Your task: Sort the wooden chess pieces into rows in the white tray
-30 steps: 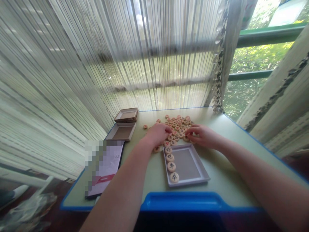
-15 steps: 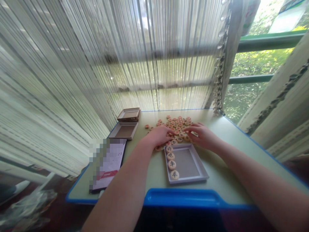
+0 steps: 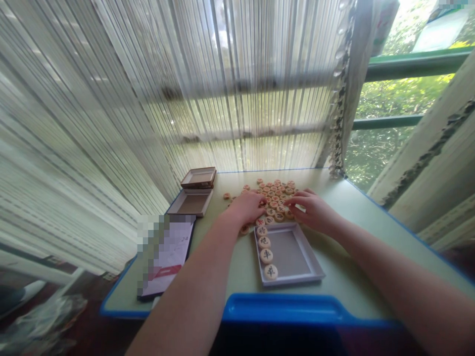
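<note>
Four discs in, and the shallow white tray (image 3: 291,252) has its left edge lined: dark-marked playing pieces (image 3: 266,255) in a single column, faces up, the rest of that floor bare. Just beyond the tray's far wall, here's the bulk of it: a crowded pile of pieces (image 3: 274,204), red and dark markings mixed, all outside. Early stage, by the look of it, with far more out than in!

Left hand (image 3: 252,205), beyond the tray's far-left corner, fingers curled low over the pile; whether it grips a disc, I can't tell. Right hand (image 3: 309,207), beyond the far-right corner, fingers loosely bent at the pile's edge; no telling there either. Both hands hide some discs.

Wider now: left of the tray, the left forearm (image 3: 200,267) lies between it and a dark-edged device (image 3: 174,252). Farther out to the tray's far left, an open box (image 3: 193,203) and a brown-sided box (image 3: 199,177). Nearest side of the tray, the table's blue trough (image 3: 285,306); far beyond, a striped curtain (image 3: 222,99).
</note>
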`<state>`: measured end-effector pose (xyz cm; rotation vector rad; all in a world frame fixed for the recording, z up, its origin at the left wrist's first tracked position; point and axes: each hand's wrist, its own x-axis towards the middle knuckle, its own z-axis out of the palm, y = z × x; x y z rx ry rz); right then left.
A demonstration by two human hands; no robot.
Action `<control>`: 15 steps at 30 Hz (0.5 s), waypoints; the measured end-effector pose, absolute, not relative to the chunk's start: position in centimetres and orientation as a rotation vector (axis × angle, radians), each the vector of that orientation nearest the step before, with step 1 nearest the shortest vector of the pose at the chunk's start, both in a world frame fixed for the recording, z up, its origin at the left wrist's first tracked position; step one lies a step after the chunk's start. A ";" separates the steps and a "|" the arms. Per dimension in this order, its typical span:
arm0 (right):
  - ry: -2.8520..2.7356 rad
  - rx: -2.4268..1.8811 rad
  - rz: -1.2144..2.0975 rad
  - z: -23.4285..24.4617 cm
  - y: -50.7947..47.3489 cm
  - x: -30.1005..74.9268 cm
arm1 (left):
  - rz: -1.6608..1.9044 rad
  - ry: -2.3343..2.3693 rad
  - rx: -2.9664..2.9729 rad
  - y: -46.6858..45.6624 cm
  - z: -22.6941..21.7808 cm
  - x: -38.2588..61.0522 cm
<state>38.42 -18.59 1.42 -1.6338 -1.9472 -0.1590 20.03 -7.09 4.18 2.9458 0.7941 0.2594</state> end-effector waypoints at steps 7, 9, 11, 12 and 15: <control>-1.958 -1.636 -0.183 1.4 -18.6 38.5 | 0.246 0.717 2.914 -7.6 4.4 20.5; -1.957 -1.639 -0.179 1.4 -18.6 38.5 | 0.248 0.752 2.908 -7.8 4.6 20.6; -1.963 -1.627 -0.182 1.4 -18.6 38.4 | 0.244 0.782 2.917 -8.0 4.9 20.6; -1.967 -1.618 -0.185 1.4 -18.6 38.3 | 0.244 0.790 2.916 -8.1 5.0 20.7; -1.957 -1.579 -0.187 1.5 -18.7 37.9 | 0.351 0.777 2.830 -8.3 5.3 20.6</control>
